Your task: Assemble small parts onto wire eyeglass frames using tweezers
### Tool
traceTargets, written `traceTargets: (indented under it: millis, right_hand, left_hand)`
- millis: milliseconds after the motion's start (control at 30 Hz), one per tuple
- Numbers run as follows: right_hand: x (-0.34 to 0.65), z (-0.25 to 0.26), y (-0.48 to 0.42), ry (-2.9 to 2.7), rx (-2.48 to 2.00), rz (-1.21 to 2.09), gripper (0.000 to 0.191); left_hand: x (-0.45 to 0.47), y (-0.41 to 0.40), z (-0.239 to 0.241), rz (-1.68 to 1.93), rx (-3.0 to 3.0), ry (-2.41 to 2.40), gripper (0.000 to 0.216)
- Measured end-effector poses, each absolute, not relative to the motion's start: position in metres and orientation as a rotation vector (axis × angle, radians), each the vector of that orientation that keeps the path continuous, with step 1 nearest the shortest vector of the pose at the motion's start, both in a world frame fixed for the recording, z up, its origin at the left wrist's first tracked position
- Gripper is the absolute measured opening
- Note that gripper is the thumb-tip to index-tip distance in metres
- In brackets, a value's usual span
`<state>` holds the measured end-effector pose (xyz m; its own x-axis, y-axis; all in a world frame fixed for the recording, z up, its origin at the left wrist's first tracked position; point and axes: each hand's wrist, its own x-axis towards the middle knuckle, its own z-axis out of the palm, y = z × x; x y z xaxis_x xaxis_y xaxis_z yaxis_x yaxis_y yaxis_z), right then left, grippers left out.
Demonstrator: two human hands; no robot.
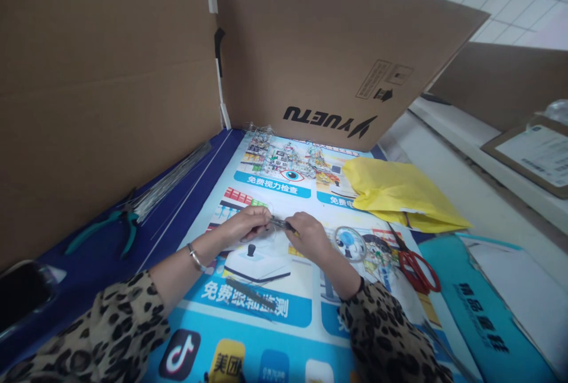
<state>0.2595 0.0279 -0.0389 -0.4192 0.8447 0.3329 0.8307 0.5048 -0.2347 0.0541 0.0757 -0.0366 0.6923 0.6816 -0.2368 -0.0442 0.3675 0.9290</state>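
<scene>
My left hand (pixel 246 223) and my right hand (pixel 310 235) meet over a printed poster (pixel 275 306), fingers pinched. Between them runs a thin dark tool or wire piece (pixel 284 224); my right hand grips its near end and my left hand pinches something small and clear at its tip, too small to name. A bracelet sits on my left wrist. A short bundle of thin wires (pixel 251 295) lies on the poster just below my hands. A clear round ring (pixel 350 243) rests to the right of my right hand.
Teal-handled pliers (pixel 113 229) and a long bundle of wire rods (pixel 171 180) lie at left. Red-handled scissors (pixel 417 267) and a yellow bag (pixel 399 193) lie at right. Cardboard walls (pixel 319 45) enclose the back and left. A phone (pixel 22 294) sits far left.
</scene>
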Motion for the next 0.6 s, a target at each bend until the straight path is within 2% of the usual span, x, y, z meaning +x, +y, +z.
traceTargets:
  millis: [233, 600]
  right_hand:
    - [0.2590, -0.0344, 0.0266, -2.386, -1.411, -0.105, 0.009]
    - [0.2566, -0.0314, 0.0240, -2.419, -1.522, -0.166, 0.008]
  left_hand:
    - [0.0541, 0.0753, -0.0349, 0.504, 1.117, 0.683, 0.016]
    - [0.0553, 0.0731, -0.0313, 0.526, 1.104, 0.698, 0.013]
